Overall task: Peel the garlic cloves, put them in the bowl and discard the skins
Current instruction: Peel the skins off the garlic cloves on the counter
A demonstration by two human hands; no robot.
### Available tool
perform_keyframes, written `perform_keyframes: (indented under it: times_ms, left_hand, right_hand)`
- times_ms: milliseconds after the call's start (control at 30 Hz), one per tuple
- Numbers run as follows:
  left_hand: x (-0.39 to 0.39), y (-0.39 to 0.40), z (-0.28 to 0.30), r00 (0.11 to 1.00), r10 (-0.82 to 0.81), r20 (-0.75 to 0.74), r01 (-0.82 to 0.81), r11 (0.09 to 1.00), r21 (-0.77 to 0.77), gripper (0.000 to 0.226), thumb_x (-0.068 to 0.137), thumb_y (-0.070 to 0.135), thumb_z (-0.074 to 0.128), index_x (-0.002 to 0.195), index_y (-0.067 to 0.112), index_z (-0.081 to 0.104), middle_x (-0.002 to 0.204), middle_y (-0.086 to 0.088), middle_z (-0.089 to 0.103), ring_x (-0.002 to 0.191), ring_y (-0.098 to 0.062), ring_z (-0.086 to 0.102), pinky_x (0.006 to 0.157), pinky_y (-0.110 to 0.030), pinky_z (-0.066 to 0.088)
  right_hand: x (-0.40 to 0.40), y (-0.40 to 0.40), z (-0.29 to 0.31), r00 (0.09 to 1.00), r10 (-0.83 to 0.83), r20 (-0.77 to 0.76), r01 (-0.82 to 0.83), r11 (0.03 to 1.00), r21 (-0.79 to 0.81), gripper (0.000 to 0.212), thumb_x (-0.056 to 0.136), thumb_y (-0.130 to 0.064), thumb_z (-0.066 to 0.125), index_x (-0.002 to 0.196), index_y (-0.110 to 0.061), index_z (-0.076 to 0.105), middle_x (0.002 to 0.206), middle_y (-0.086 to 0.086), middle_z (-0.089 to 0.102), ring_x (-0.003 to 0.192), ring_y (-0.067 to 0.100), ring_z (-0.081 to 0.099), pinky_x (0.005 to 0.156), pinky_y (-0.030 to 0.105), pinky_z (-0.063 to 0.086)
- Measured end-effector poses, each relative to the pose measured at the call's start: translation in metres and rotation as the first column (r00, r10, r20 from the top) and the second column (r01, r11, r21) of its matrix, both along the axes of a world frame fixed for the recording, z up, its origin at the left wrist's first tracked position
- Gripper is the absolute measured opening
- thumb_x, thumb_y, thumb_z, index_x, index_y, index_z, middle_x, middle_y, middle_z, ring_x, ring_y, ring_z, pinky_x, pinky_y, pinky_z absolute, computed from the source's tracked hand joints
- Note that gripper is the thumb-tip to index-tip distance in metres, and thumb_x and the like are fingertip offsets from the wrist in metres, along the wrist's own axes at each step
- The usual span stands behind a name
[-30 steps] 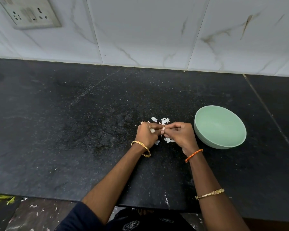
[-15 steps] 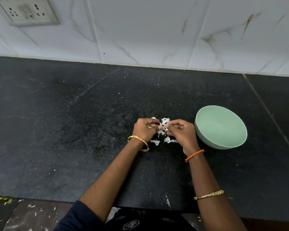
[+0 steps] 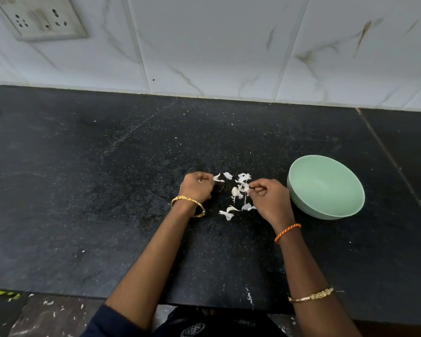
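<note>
My left hand (image 3: 197, 187) is curled into a fist low over the black counter, and a small white bit of garlic clove (image 3: 200, 181) shows between its fingers; the rest is hidden. My right hand (image 3: 270, 199) is a short way to the right and pinches a strip of garlic skin (image 3: 246, 188) at its fingertips. Several loose white skins (image 3: 229, 211) lie on the counter between and below the hands. To the right of my right hand stands a pale green bowl (image 3: 326, 188), and nothing shows inside it.
The black stone counter (image 3: 107, 190) runs back to a white tiled wall (image 3: 216, 45) with a socket plate (image 3: 43, 18) at the upper left. A seam (image 3: 384, 152) crosses the counter beyond the bowl. The counter's front edge (image 3: 58, 291) is close to me.
The hands were together, working one clove; now they have pulled apart, the left going left and the right staying near the bowl with a skin strip. More skins lie exposed between them.
</note>
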State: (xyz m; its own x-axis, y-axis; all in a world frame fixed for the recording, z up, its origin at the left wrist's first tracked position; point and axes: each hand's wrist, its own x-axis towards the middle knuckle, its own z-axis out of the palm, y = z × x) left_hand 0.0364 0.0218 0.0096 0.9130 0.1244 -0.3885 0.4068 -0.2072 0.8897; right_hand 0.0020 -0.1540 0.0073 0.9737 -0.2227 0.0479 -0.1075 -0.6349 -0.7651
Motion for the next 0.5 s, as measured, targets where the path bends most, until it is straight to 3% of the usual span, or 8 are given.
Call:
perform_keyframes:
  times_ms: [67,167,267,333,433,500]
  left_hand:
    - [0.001,-0.003,0.001,1.0,-0.015,-0.01,0.014,0.998,-0.059,0.014,0.09,0.004,0.055,0.1,0.01,0.062,0.085,-0.002,0.06,0.069,-0.009,0.056,0.073,-0.026,0.054]
    - [0.0,-0.004,0.004,0.999,-0.054,-0.001,0.053,0.985,-0.165,0.025,0.089,-0.01,0.05,0.107,0.004,0.061,0.098,-0.005,0.062,0.085,-0.012,0.059,0.073,-0.018,0.054]
    - [0.0,-0.001,0.001,0.997,-0.066,0.041,0.071,0.992,-0.109,0.027,0.083,-0.013,0.059,0.102,0.006,0.062,0.105,-0.016,0.064,0.097,-0.024,0.063,0.088,-0.034,0.055]
    - [-0.002,0.0,0.0,0.997,-0.057,0.046,0.063,0.988,-0.142,0.031,0.083,-0.016,0.057,0.109,0.0,0.06,0.097,-0.017,0.066,0.091,-0.024,0.067,0.089,-0.037,0.055]
    - [-0.006,-0.003,0.003,0.998,-0.044,0.046,0.055,0.96,-0.273,0.032,0.086,-0.019,0.051,0.117,-0.01,0.055,0.082,-0.011,0.066,0.064,-0.007,0.069,0.07,-0.018,0.057]
    - [-0.007,-0.003,0.006,0.999,-0.026,0.024,0.033,0.933,-0.359,0.031,0.087,-0.018,0.052,0.118,-0.013,0.052,0.08,-0.013,0.066,0.059,-0.007,0.069,0.064,-0.016,0.056]
  right_hand:
    - [0.001,0.005,-0.004,0.998,0.052,-0.037,-0.053,0.998,-0.034,0.016,0.084,-0.007,0.07,0.1,-0.009,0.072,0.098,0.009,0.061,0.068,0.001,0.052,0.06,0.001,0.041]
    - [0.003,0.012,-0.008,0.999,0.034,-0.01,-0.035,0.997,-0.071,0.016,0.086,0.001,0.064,0.096,-0.008,0.073,0.1,0.009,0.059,0.069,0.003,0.051,0.063,0.003,0.038]
    - [0.004,0.018,-0.003,0.998,0.009,0.064,-0.006,0.999,-0.044,0.01,0.085,-0.001,0.065,0.09,-0.004,0.073,0.096,0.011,0.061,0.064,0.003,0.052,0.06,0.002,0.04]
    - [0.006,0.026,-0.003,0.996,0.091,0.023,-0.089,0.992,-0.09,0.013,0.084,-0.007,0.07,0.096,-0.004,0.073,0.099,0.009,0.062,0.07,0.004,0.053,0.063,0.003,0.038]
    - [0.008,0.034,-0.008,0.99,0.122,-0.071,-0.133,0.974,-0.18,0.021,0.088,-0.006,0.066,0.108,-0.007,0.071,0.111,0.009,0.06,0.085,0.011,0.056,0.073,0.012,0.037]
    - [0.01,0.033,-0.007,0.997,0.073,-0.038,-0.077,0.987,-0.138,0.021,0.087,-0.005,0.066,0.108,-0.007,0.071,0.11,0.011,0.061,0.084,0.014,0.057,0.075,0.014,0.04]
